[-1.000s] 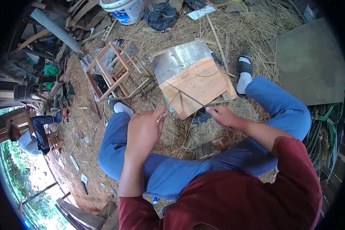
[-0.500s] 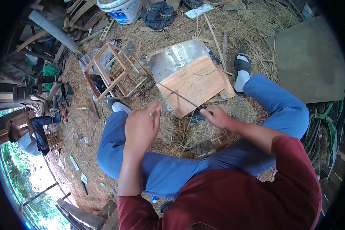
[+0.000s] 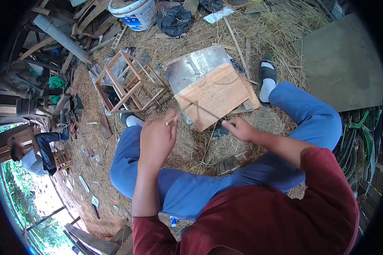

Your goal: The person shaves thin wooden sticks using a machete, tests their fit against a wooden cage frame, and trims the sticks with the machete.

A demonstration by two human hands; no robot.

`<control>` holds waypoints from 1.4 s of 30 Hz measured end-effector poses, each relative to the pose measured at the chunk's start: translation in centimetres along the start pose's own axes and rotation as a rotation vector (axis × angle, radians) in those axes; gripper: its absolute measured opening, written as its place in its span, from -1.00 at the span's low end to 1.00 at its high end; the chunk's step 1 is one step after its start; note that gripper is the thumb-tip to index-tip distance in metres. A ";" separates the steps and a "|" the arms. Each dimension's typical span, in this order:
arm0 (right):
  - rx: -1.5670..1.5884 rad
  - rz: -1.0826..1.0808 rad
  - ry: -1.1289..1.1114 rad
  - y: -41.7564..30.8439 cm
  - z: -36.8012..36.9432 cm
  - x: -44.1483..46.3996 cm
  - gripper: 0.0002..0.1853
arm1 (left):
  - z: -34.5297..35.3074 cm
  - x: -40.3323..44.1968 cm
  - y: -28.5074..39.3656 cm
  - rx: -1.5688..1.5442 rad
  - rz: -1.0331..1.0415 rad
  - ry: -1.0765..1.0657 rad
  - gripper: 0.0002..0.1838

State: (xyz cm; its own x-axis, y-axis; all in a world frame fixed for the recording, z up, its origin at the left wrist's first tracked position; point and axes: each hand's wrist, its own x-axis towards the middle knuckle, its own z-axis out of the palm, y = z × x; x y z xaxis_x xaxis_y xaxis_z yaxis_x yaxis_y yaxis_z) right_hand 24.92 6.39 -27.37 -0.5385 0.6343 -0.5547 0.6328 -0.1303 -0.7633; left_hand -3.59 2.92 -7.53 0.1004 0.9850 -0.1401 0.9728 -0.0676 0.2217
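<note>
My left hand is closed around a thin wooden stick, which slants up and to the right from its fingers. My right hand grips the dark handle of a long, narrow, blade-like tool; whether it is a knife or a file I cannot make out. The tool points up and left, and its far end appears close to the stick's tip. Beneath both, a wooden board lies with a shiny metal sheet along its far side. A small wooden frame stands to the left.
A white bucket and a black plastic bag are at the back. Scrap wood is piled at upper left. A large flat panel lies at right. Another person sits at far left. Straw covers the ground.
The blade-like tool has swung slightly, and its visible length is shorter and blurred. The stick's tip now shows more clearly beside it. Both hands stay nearly in place.
</note>
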 end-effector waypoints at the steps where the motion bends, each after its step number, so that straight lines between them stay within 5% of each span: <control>1: 0.003 0.000 0.002 0.2 -0.3 0.1 -0.29 | -0.1 -0.1 -0.1 -0.014 -0.007 0.003 -0.85; 5: 0.032 0.144 -0.017 -1.2 -1.2 0.6 -0.29 | 0.3 0.1 -0.3 -0.032 0.027 0.043 -0.86; 7: -0.042 -0.221 0.141 -1.4 -0.1 -0.4 -0.25 | 0.2 0.0 0.1 -0.040 0.002 0.027 -0.87; 8: -0.044 -0.033 0.036 -1.1 -0.4 -0.2 -0.27 | -0.1 0.0 0.3 -0.032 -0.003 0.012 -0.87; 12: 0.020 0.147 0.023 -0.9 -1.6 0.1 -0.29 | 0.1 0.5 -0.3 -0.052 -0.003 0.032 -0.87; 15: -0.037 -0.180 0.116 0.4 0.5 -0.3 -0.27 | 0.3 0.4 -0.5 -0.059 -0.072 0.013 -0.85; 19: -0.021 0.150 0.025 0.3 -0.9 0.4 -0.29 | 1.3 0.9 -0.2 -0.144 -0.087 0.155 -0.77; 24: 0.053 -0.174 0.086 -4.8 0.2 -0.8 -0.33 | 2.0 1.0 -0.1 -0.224 -0.186 0.168 -0.72; 30: 0.035 0.011 0.041 -3.0 -0.3 -1.0 -0.34 | 2.2 1.2 -0.1 -0.229 -0.213 0.197 -0.67; 37: 0.066 -0.109 0.048 -3.5 -0.8 -2.0 -0.30 | 1.3 1.1 1.2 -0.166 -0.200 0.105 -0.68; 39: -0.017 0.087 0.011 -2.4 -1.0 -0.9 -0.33 | 1.8 1.2 0.9 -0.128 -0.139 0.177 -0.70; 42: 0.002 -0.029 0.067 -3.7 -1.1 -1.7 -0.29 | 1.5 1.4 0.8 -0.130 -0.162 0.141 -0.74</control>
State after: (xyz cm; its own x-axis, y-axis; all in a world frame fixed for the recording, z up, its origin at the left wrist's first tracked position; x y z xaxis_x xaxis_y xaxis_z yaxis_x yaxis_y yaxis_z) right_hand 24.14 6.61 -23.21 -0.5184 0.6874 -0.5088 0.6161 -0.1125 -0.7796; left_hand -2.30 4.02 -9.00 -0.0932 0.9944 -0.0502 0.9379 0.1046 0.3308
